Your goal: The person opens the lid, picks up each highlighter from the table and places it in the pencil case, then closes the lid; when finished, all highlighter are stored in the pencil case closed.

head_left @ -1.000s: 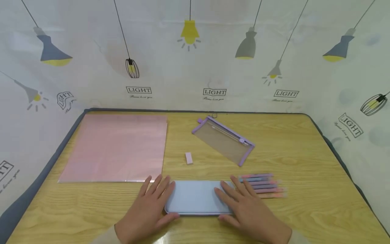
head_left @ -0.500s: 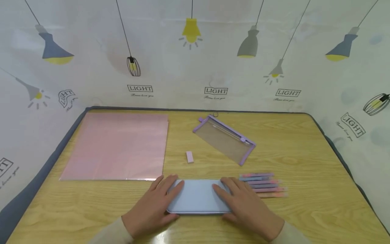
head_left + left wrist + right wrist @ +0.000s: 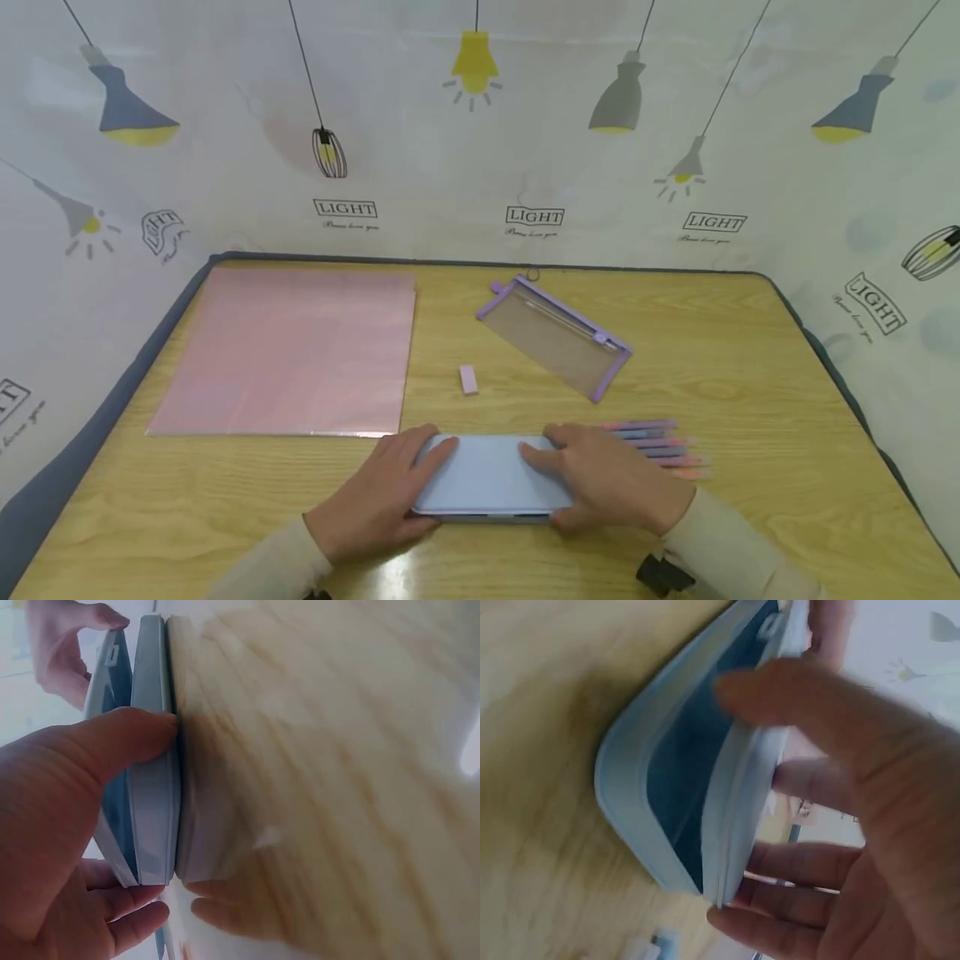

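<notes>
A light blue pencil case [image 3: 491, 479] lies near the front of the table. Its lid [image 3: 739, 802] is partly raised along the front, and the darker blue inside [image 3: 686, 780] shows in the right wrist view. My left hand [image 3: 386, 496] grips the left end, with the thumb [image 3: 146, 735] pressed on the base's front wall and the fingers round the back. At the other end my right hand [image 3: 615, 475] pinches the lid, thumb [image 3: 769, 694] under its front edge and fingers over its top and far side.
Several pastel pens [image 3: 667, 450] lie beside my right hand, partly covered by it. Beyond the case are a small pink eraser [image 3: 468, 380] and a purple-edged see-through zip pouch [image 3: 558, 337]. A large pink sheet-like folder [image 3: 292, 354] lies at the back left.
Both hands have gone from lying flat over the case's ends to gripping them. The right hand has lifted the lid's front edge, opening a gap above the base.
</notes>
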Action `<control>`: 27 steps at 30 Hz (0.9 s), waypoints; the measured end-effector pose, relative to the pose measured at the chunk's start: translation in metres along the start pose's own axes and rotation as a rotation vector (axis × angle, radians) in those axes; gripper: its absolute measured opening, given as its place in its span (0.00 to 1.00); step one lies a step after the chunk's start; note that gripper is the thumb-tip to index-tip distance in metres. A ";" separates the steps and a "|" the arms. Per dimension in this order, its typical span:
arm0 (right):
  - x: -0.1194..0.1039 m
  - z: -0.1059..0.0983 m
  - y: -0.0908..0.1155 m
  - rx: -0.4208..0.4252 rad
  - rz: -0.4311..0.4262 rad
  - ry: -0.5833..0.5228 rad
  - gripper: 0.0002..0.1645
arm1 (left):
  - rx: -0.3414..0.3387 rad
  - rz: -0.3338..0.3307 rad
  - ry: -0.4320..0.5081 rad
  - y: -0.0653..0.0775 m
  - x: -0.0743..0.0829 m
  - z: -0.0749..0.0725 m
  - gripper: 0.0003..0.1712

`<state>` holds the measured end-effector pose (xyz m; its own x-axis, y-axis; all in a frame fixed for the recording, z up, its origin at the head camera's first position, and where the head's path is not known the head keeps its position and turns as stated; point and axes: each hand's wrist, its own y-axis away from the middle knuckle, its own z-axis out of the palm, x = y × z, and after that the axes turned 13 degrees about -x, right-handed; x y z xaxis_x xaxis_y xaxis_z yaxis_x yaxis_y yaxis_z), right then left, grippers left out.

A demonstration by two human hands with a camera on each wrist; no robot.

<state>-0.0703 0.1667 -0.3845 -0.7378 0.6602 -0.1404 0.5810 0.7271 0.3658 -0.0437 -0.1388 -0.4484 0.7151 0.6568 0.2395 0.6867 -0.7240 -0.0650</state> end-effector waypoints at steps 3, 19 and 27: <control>0.003 -0.004 0.000 -0.027 -0.020 -0.066 0.46 | -0.050 -0.037 0.053 0.000 0.000 -0.003 0.54; 0.037 -0.022 0.009 0.225 -0.061 -0.545 0.11 | -0.001 -0.210 0.260 0.023 -0.002 -0.014 0.68; 0.057 -0.028 -0.015 0.316 -0.007 -0.641 0.06 | -0.007 -0.247 0.213 0.020 0.005 -0.011 0.70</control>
<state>-0.1312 0.1881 -0.3727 -0.4514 0.5656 -0.6902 0.7204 0.6874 0.0921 -0.0283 -0.1523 -0.4376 0.4828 0.7544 0.4448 0.8346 -0.5502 0.0272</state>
